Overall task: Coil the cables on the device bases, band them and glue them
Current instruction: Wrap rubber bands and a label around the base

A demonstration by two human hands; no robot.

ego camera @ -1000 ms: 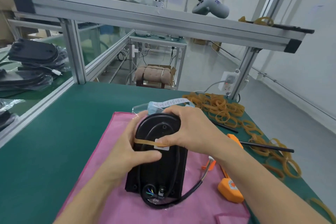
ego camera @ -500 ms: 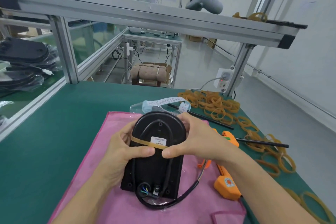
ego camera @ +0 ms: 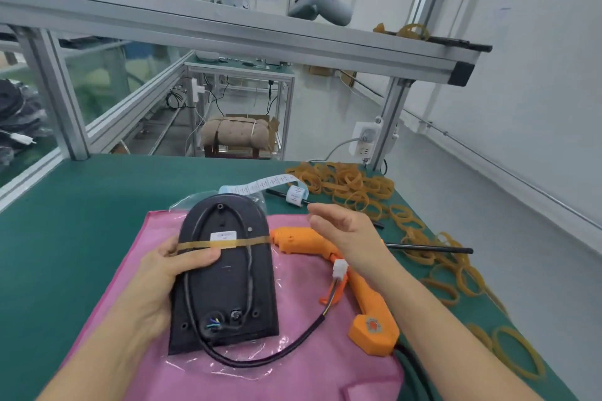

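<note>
A black device base [ego camera: 224, 283] lies bottom-up on a pink cloth [ego camera: 319, 374]. Its black cable [ego camera: 247, 360] is coiled along the base's outline, and its free end with a white connector [ego camera: 339, 269] trails off to the right. A tan rubber band [ego camera: 250, 241] crosses the upper part of the base over the cable. My left hand [ego camera: 169, 273] grips the base's left edge, thumb on the band. My right hand [ego camera: 345, 234] hovers apart from the base, fingers spread, above an orange glue gun [ego camera: 358, 286] lying to the right of the base.
A heap of rubber bands [ego camera: 351, 185] spreads along the green table's right side, with black glue sticks [ego camera: 433, 249] among them. A label roll [ego camera: 294, 194] lies behind the base. An aluminium frame post [ego camera: 55, 88] and shelf stand behind. Stacked bases [ego camera: 16, 114] sit far left.
My right hand has let go of the band and base and lifted off to the right. The band now sits flat across the base. The glue gun has come into full view.
</note>
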